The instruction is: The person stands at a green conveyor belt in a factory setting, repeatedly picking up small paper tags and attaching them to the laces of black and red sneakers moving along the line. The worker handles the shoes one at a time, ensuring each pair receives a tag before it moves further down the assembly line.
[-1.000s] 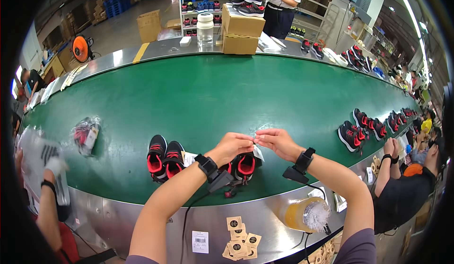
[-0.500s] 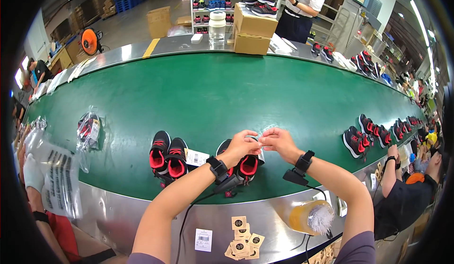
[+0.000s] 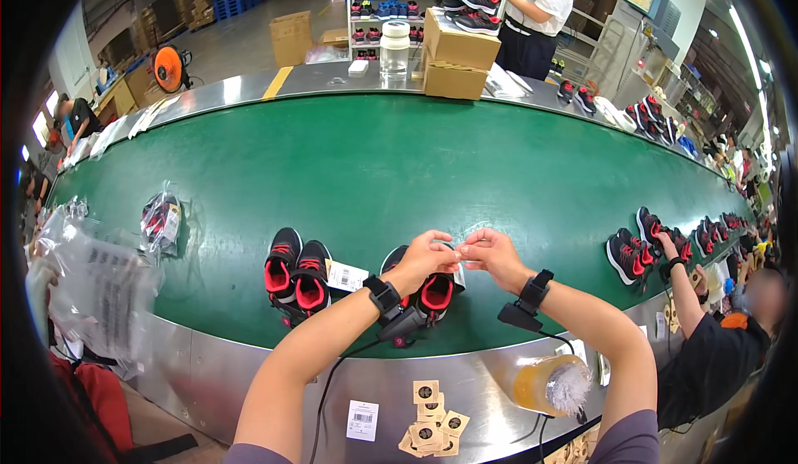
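Note:
Above a pair of black and red sneakers (image 3: pixel 435 295), my left hand (image 3: pixel 426 258) and my right hand (image 3: pixel 492 256) meet fingertip to fingertip. Both pinch; whatever is between the fingers is too small to make out. My left hand and forearm hide part of this pair. Just left of it stands another pair of black and red sneakers (image 3: pixel 311 274), toes pointing away, with a white hang tag (image 3: pixel 346 275) at its right side. Each wrist wears a black strap with a small device and a cable.
Brown square tags (image 3: pixel 428 435), a white barcode card (image 3: pixel 362 421) and a yellowish container with clear strands (image 3: pixel 549 385) lie on the metal edge. Bagged shoes (image 3: pixel 160 219) sit left on the green belt (image 3: pixel 332 165). Co-workers flank me; more sneakers (image 3: pixel 628 256) stand right.
My hands stay almost in place, still pinched together. On the right, a co-worker's hand has reached onto the sneakers. The co-worker at left has shifted the clear plastic bag.

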Available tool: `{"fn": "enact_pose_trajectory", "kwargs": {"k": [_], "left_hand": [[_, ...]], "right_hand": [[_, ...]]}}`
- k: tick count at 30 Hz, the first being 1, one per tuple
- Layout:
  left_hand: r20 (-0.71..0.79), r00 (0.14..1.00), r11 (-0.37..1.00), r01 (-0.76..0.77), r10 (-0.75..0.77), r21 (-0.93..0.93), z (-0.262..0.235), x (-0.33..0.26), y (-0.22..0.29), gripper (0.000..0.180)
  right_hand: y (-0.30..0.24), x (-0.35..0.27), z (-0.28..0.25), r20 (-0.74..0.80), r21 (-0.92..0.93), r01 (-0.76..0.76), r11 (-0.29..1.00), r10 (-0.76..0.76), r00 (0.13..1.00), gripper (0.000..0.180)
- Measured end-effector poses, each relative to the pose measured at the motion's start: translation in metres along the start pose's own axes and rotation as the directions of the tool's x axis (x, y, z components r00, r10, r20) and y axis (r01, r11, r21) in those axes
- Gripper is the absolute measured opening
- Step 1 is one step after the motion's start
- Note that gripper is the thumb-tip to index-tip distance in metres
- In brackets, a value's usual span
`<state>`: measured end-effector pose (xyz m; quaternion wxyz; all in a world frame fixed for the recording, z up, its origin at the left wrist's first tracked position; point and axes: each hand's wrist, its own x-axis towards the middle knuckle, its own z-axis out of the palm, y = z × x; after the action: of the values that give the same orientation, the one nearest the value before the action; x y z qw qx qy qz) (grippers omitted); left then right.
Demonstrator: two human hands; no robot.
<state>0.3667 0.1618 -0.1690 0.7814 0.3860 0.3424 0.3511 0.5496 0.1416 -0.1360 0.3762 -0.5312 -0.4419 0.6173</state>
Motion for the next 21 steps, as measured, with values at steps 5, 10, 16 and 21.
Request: {"fn": "enact_pose_trajectory", "kwargs": {"k": [5, 10, 16, 21], "left_hand": [[-0.020, 1.000, 1.000, -0.001, 0.001, 0.010, -0.001, -0.002, 0.002, 0.045], [-0.023, 1.000, 0.999, 0.009, -0.008, 0.034, -0.006, -0.003, 0.001, 0.044], [-0.010, 0.999, 0.998, -0.032, 0.033, 0.050, -0.013, -0.007, -0.002, 0.042], [-0.031, 0.994, 0.990, -0.100, 0.104, 0.099, -0.022, -0.006, -0.007, 0.040]], "right_hand": [[0.001, 0.003, 0.002, 0.015, -0.033, 0.002, 0.999, -0.001, 1.000, 0.017], [0.001, 0.005, 0.010, -0.005, -0.081, 0.056, 0.995, -0.057, 0.998, 0.018], [0.007, 0.014, 0.016, 0.021, -0.255, 0.155, 0.954, -0.155, 0.988, 0.018], [0.005, 0.014, 0.021, 0.132, -0.506, 0.318, 0.802, -0.292, 0.947, 0.010]]}}
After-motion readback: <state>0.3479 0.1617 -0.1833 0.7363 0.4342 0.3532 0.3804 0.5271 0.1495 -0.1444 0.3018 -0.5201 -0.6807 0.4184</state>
